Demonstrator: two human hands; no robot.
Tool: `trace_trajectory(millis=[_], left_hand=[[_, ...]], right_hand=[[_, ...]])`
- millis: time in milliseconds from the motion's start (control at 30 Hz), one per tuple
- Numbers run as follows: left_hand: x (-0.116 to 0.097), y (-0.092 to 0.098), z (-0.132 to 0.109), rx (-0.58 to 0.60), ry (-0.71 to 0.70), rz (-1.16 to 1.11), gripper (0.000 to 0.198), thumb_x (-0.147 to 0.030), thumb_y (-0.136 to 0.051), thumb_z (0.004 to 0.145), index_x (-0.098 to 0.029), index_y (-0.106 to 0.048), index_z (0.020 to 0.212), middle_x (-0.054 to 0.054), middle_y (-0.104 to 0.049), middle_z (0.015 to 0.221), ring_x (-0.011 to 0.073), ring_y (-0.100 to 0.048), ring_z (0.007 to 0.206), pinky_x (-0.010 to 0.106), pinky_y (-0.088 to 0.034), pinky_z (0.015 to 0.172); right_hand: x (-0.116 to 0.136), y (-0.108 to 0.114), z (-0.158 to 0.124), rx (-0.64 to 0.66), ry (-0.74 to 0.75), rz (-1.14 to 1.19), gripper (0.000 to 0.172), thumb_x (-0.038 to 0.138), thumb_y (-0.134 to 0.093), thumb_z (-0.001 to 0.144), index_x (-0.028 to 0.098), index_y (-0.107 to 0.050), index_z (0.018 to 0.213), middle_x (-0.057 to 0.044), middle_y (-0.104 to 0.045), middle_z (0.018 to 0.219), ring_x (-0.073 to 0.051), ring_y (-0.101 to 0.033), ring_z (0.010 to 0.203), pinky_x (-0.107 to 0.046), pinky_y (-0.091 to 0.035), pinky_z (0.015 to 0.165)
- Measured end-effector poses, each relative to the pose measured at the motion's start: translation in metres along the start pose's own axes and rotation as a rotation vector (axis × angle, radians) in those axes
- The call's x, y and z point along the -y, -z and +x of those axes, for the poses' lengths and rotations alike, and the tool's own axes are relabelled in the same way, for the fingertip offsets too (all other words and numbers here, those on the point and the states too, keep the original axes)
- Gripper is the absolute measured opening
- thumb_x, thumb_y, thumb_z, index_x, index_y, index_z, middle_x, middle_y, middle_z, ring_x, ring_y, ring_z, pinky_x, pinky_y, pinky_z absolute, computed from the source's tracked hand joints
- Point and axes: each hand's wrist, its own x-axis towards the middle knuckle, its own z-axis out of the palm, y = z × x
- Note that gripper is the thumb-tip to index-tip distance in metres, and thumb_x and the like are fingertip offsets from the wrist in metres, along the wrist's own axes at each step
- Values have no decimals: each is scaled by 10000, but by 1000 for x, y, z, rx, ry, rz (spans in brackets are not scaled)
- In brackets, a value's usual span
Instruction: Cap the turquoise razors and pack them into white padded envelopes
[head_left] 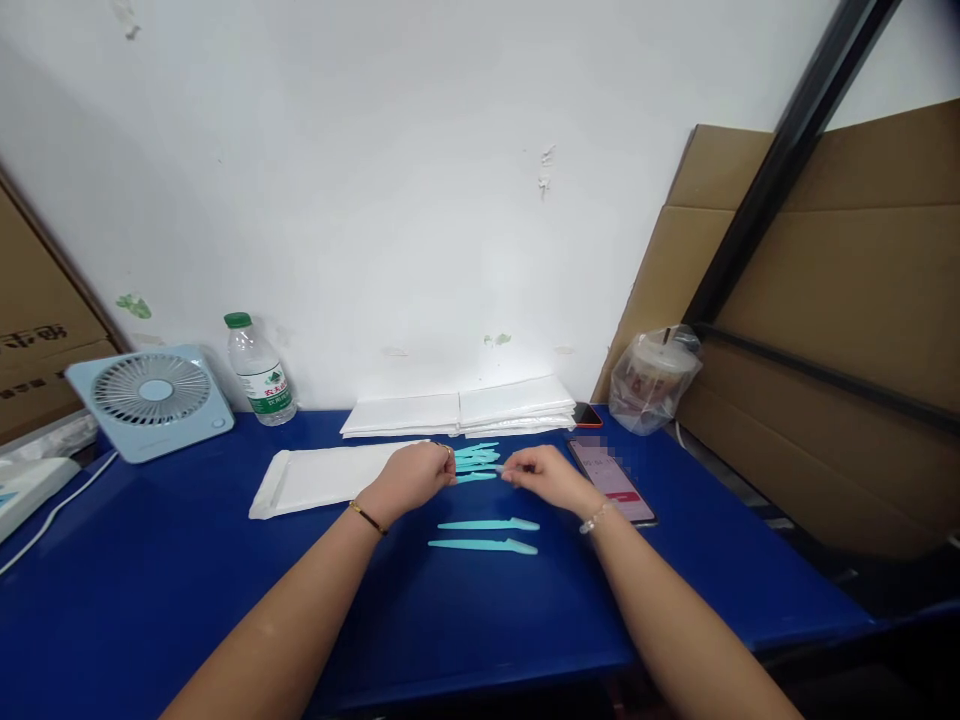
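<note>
My left hand [421, 474] is closed, its fingertips at the handle end of a turquoise eyebrow razor [477, 477]. Facing it, my right hand [551, 478] pinches at the blade end, where a small pale tip shows; the fingers partly hide the contact. Behind and between the hands lies a loose pile of similar razors [477, 456]. Two more lie side by side nearer to me, an upper razor [487, 524] and a lower razor [484, 545], blade ends to the right. A white padded envelope [319, 476] lies flat, partly under my left hand.
Stacked white envelopes [517, 405] lie against the wall. A phone [616, 482] rests beside my right hand, a bagged drink cup [654, 380] behind it. On the left stand a water bottle [262, 375] and a blue fan [154, 400]. Cardboard [840, 360] borders the blue table's right side.
</note>
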Motion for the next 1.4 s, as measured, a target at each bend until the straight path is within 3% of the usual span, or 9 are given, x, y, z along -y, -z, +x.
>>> trace_trajectory(millis=[167,333,533,700,800,1033,1167,1300,1400], left_hand=[[9,-18,17,-55,14,62,134,-299,-512,816,-211,-613,808,26,-639,830,165,-571,731,246,-343,586],[1,-23,12,-94,-66,-22,250,-385,-563,787,-229,-600,979,34,-606,989,181,-576,835,253,-391,655],[-23,-26,-6,219,-158,-101,184,-385,-650,696,-236,-652,804,-7,-650,807,156,-573,713,239,-328,534],[-25,-29,-3,128,-46,-40,98,-307,-590,754,-217,-630,750,3,-658,757,162,-566,690,245,-307,532],[-18,-23,-1,56,-56,-62,111,-309,-562,780,-217,-620,759,4,-653,755,159,-565,698,245,-320,553],[11,-18,11,-86,77,-31,119,-297,-510,815,-216,-596,798,13,-643,786,174,-581,745,254,-353,594],[11,-15,9,-155,95,-62,202,-343,-541,794,-219,-580,949,32,-623,949,183,-588,833,256,-390,650],[-12,-10,-7,56,-97,-173,335,-488,-624,703,-227,-627,912,22,-627,920,183,-586,815,248,-396,632],[-28,-15,-16,229,-173,-142,304,-447,-699,632,-240,-655,851,4,-650,831,171,-580,726,244,-366,564]], right_hand=[[-30,20,0,-170,-117,-136,213,354,-601,774,166,-698,752,-47,-661,758,-157,-579,639,-246,-413,572],[-21,18,0,-213,-22,-205,137,261,-600,763,189,-695,828,-44,-644,832,-149,-565,683,-251,-420,622],[-2,20,-7,-112,3,-152,146,231,-557,787,195,-694,820,-33,-659,819,-144,-561,684,-245,-409,616],[6,16,-10,177,2,-22,244,402,-596,786,189,-703,838,-26,-662,750,-141,-553,631,-230,-393,555],[6,13,-10,241,-21,32,261,422,-629,755,172,-692,791,-9,-624,646,-123,-522,561,-214,-370,507],[-16,24,-6,-37,-118,-58,303,421,-549,806,157,-691,764,-39,-656,672,-146,-565,584,-228,-393,524],[-25,24,-1,-196,-100,-212,256,362,-575,788,174,-704,905,-55,-690,788,-177,-602,687,-254,-429,603],[-24,24,0,-301,-64,-255,250,315,-545,806,182,-689,961,-67,-693,878,-195,-611,757,-292,-453,679],[-18,24,-3,-274,-56,-207,240,324,-538,813,185,-697,928,-68,-694,893,-197,-610,763,-299,-461,680]])
